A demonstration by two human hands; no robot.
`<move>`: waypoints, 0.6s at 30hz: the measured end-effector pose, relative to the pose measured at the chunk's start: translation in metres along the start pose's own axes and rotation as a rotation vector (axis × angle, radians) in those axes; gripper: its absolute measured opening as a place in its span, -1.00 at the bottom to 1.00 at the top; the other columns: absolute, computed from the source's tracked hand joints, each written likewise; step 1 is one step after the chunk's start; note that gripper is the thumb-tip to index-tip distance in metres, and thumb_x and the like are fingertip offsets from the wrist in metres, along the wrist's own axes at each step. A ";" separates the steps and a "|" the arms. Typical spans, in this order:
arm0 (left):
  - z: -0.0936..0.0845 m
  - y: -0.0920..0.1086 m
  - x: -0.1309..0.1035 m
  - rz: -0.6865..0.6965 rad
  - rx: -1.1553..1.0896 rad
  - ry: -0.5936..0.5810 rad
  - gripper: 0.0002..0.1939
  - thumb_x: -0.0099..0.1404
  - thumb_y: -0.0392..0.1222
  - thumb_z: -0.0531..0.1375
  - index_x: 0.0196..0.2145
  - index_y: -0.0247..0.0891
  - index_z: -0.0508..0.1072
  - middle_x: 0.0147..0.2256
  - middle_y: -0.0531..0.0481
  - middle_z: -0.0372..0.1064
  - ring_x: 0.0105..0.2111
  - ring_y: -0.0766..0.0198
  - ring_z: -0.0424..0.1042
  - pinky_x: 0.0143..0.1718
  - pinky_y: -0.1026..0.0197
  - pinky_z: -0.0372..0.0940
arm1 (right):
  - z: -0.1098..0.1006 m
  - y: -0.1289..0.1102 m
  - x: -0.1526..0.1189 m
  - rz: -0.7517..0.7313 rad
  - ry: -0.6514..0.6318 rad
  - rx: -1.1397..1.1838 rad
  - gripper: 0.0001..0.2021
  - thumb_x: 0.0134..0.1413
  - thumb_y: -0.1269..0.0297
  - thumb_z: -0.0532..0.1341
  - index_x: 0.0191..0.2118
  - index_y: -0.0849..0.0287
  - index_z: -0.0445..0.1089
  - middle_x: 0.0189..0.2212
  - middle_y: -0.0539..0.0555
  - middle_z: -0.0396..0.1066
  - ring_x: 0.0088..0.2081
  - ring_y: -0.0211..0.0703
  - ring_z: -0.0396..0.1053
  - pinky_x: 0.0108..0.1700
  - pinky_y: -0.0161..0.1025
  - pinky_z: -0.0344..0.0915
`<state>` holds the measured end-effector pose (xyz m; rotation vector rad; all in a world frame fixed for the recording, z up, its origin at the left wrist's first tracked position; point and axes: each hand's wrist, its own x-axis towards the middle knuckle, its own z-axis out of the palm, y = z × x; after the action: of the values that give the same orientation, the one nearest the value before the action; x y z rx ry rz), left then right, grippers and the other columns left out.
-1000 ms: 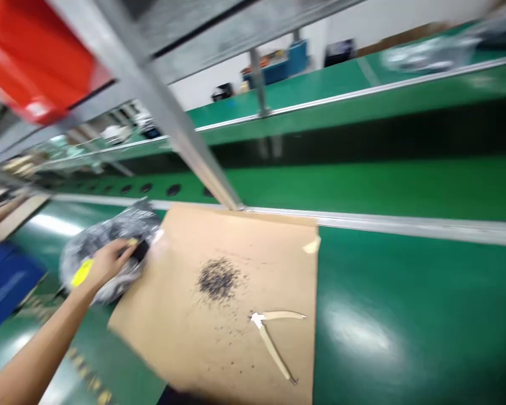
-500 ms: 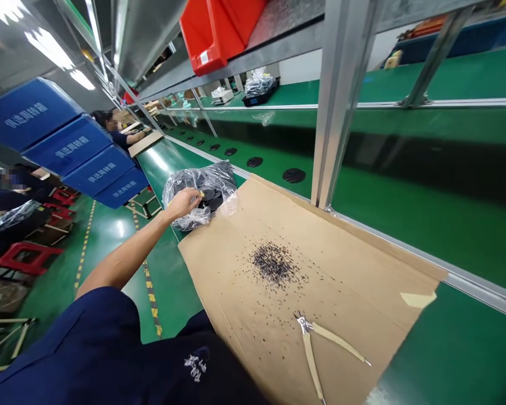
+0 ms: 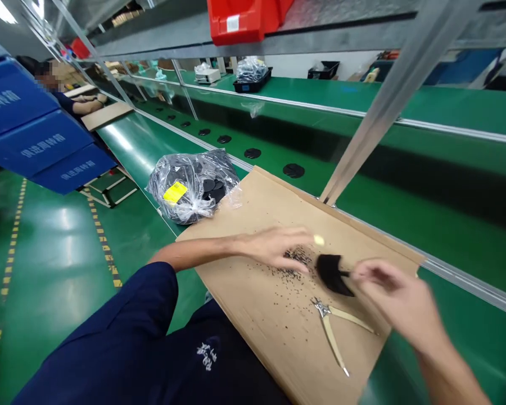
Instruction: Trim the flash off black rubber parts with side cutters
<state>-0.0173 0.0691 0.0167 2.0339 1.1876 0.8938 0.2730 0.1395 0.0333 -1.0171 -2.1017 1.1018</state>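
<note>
Over a scatter of tiny black bits (image 3: 298,260) on brown paper, my left hand (image 3: 274,246) is stretched out, thumb and fingers apart. A pale yellow cover (image 3: 319,240) sits on one fingertip, and the hand looks empty. To its right, my right hand (image 3: 398,295) pinches a thin, curved black piece (image 3: 333,274) by a narrow stem. The piece is slightly blurred and sits just off the left fingertips. Below it, nippers with cream handles (image 3: 331,332) lie spread on the paper. A clear plastic bag (image 3: 181,169) of flat black pieces stands at the paper's left end.
The brown cardboard-like sheet (image 3: 253,315) covers the green bench. A slanted metal post (image 3: 375,124) rises at its back edge. Overhead, a red bin (image 3: 244,25) sits on a shelf. Blue crates (image 3: 46,140) stand at left, near a person (image 3: 67,101) at the bench.
My left hand has left the bag and moved right, over the black bits. My right hand has come into view with the curved black piece. The view has shifted.
</note>
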 end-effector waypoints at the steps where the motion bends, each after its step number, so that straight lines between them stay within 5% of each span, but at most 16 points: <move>1: 0.008 0.004 0.000 -0.014 -0.092 0.010 -0.77 0.26 -0.13 0.35 -0.16 -0.24 0.49 -0.23 -0.09 0.47 -0.33 0.24 0.41 -0.17 0.15 0.39 | 0.022 -0.009 0.003 0.010 -0.044 0.067 -0.68 0.08 -0.01 0.36 -0.48 0.12 0.44 -0.51 0.05 0.43 -0.44 -0.17 0.39 -0.31 -0.20 0.42; 4: 0.017 0.001 -0.016 -0.119 -0.234 0.096 -0.82 0.34 -0.14 0.29 -0.20 -0.24 0.39 -0.45 0.04 0.37 -0.46 0.29 0.40 -0.35 0.24 0.35 | 0.076 -0.028 0.006 0.024 -0.034 0.254 -0.68 0.03 -0.03 0.40 -0.23 0.08 0.47 -0.33 0.07 0.49 -0.28 -0.10 0.47 -0.22 -0.18 0.47; 6: 0.018 -0.006 -0.033 -0.179 -0.294 0.121 -0.76 0.39 -0.07 0.25 -0.16 -0.25 0.31 -0.45 0.05 0.39 -0.51 0.30 0.45 -0.44 0.27 0.36 | 0.101 -0.034 0.004 0.049 0.010 0.320 -0.51 -0.04 -0.07 0.46 -0.05 0.06 0.43 -0.18 0.10 0.51 -0.17 -0.05 0.49 -0.14 -0.14 0.50; 9: 0.009 -0.016 -0.056 -0.236 -0.334 0.103 -0.77 0.41 -0.06 0.24 -0.17 -0.24 0.31 -0.40 -0.01 0.48 -0.47 0.26 0.55 -0.41 0.27 0.42 | 0.123 -0.032 0.002 0.130 0.034 0.322 -0.48 -0.06 -0.15 0.45 -0.10 0.11 0.44 -0.23 0.12 0.52 -0.23 -0.05 0.49 -0.20 -0.13 0.50; 13: -0.053 -0.038 -0.072 -0.362 -0.032 0.199 -0.82 0.42 -0.08 0.23 -0.22 -0.27 0.44 -0.23 -0.13 0.54 -0.19 0.12 0.55 -0.12 0.12 0.42 | 0.126 -0.025 -0.007 0.205 0.098 0.285 -0.49 -0.16 -0.17 0.49 -0.23 0.14 0.50 -0.29 0.13 0.54 -0.29 -0.05 0.49 -0.25 -0.15 0.48; 16: -0.114 -0.067 -0.079 -0.724 0.590 0.355 -0.84 0.38 -0.16 0.24 -0.18 -0.32 0.44 -0.12 -0.27 0.51 0.01 -0.04 0.46 0.08 0.00 0.32 | 0.116 -0.023 -0.019 0.275 0.101 0.251 -0.49 -0.27 -0.16 0.53 -0.30 0.14 0.54 -0.25 0.17 0.59 -0.25 0.02 0.53 -0.21 -0.11 0.50; 18: -0.141 -0.085 -0.083 -0.822 0.712 0.371 -0.77 0.26 -0.30 0.32 -0.14 -0.37 0.44 -0.12 -0.33 0.50 0.08 -0.14 0.42 0.14 -0.08 0.27 | 0.111 -0.023 -0.028 0.335 0.094 0.243 -0.47 -0.29 -0.19 0.53 -0.30 0.16 0.56 -0.25 0.18 0.60 -0.26 0.04 0.54 -0.23 -0.11 0.51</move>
<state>-0.2006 0.0528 0.0131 1.5660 2.5665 0.4512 0.1977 0.0596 -0.0076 -1.2999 -1.7112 1.4009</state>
